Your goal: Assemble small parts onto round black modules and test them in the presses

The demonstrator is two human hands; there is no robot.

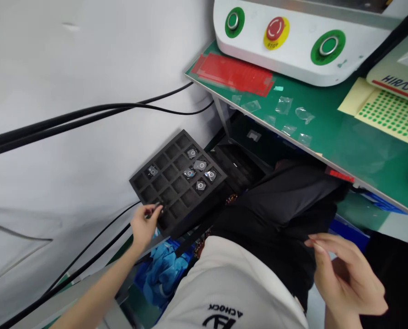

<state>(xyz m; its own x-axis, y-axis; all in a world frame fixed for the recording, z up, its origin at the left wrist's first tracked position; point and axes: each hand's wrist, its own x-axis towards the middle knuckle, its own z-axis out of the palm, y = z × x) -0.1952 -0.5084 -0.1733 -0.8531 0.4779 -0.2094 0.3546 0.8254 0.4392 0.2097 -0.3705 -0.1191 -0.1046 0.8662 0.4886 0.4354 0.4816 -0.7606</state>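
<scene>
My left hand [143,225] pinches a small dark part [152,211] between thumb and fingertips. It is over the near left edge of a black compartment tray [137,183]; whether the part touches the tray I cannot tell. Several small black parts with pale rings sit in the tray, most grouped toward its right side, such as one part [200,165], with another part [152,171] alone at the left. Held apart at the lower right, my right hand [348,272] has its thumb and index fingertips together. Anything between them is too small to make out.
Black cables [97,109] cross before the white wall. A green bench [330,141] carries red strips [233,74], clear film pieces [284,105], a green-dot sticker sheet [392,116] and a machine panel [300,57] with buttons. Blue material [164,272] lies below the tray.
</scene>
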